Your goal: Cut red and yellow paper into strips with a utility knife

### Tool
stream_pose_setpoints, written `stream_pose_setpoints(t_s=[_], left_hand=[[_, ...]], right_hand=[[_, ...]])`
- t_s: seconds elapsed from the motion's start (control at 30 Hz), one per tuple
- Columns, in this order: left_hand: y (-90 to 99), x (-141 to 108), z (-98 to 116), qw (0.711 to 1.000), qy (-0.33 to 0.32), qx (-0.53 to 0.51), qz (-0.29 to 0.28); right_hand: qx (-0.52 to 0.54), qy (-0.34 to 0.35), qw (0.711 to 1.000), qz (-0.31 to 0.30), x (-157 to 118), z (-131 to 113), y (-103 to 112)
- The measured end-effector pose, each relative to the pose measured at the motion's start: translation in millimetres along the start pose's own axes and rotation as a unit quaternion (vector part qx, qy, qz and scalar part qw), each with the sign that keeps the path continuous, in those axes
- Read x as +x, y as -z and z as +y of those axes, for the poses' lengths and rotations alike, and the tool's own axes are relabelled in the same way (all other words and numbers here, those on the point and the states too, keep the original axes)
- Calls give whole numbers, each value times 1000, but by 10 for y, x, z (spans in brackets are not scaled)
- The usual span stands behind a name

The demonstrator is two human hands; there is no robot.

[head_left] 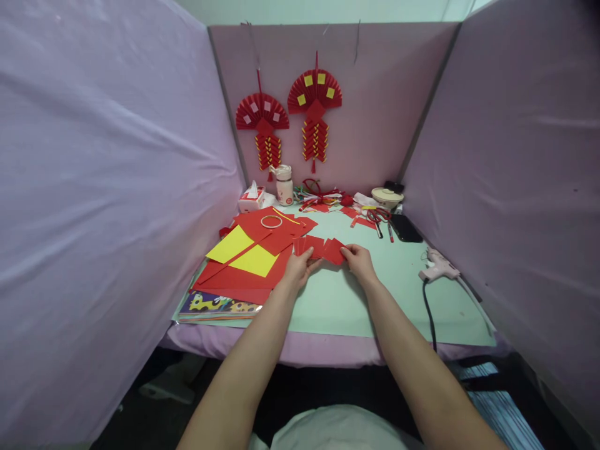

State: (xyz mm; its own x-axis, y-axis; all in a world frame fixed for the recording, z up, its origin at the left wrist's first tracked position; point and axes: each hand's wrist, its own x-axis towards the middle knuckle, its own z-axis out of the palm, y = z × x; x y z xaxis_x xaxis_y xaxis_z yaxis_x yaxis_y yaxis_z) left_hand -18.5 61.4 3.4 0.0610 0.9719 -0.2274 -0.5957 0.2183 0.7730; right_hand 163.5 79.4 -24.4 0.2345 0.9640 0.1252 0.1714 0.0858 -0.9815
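Small pieces of red paper are held up between my two hands, just above the pale green table cover (337, 306). My left hand (300, 267) is closed, pinching several red paper pieces (315, 246) with the thumb on top. Pinched in the fingertips of my right hand (360, 260) is the edge of another red paper piece (334, 251). The two lots lie side by side, close together; whether they overlap I cannot tell. Left of my hands, red sheets (234, 279) and yellow paper (255, 259) are spread in a loose pile.
A glue gun (439, 267) with a cable lies at the right, near a black phone (405, 228) and scissors (377, 215). Along the back stand a bottle (284, 185) and a tissue box (252, 199). Red fan ornaments (315, 94) hang on the back panel.
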Motion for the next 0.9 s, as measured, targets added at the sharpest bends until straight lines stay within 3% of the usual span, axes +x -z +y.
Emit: stream_pose_setpoints(t_s=[0.13,0.4,0.6,0.73,0.9], left_hand=[[26,43,27,997,-37,-17,65],[21,48,70,991,-81,-42,95],[27,41,32,997,-52,-23,61],[10,11,20,999,-36,-3,33],[-54,-44,-21,999,8,37,-19]], right_hand=[[-18,4,1000,9,42,40,39],[-92,12,996,-7,59,30,96],[-188,41,981,33,4,6,115],[-177,59,979,81,-16,-63,75],[-100,71,992,11,-52,-100,-50]])
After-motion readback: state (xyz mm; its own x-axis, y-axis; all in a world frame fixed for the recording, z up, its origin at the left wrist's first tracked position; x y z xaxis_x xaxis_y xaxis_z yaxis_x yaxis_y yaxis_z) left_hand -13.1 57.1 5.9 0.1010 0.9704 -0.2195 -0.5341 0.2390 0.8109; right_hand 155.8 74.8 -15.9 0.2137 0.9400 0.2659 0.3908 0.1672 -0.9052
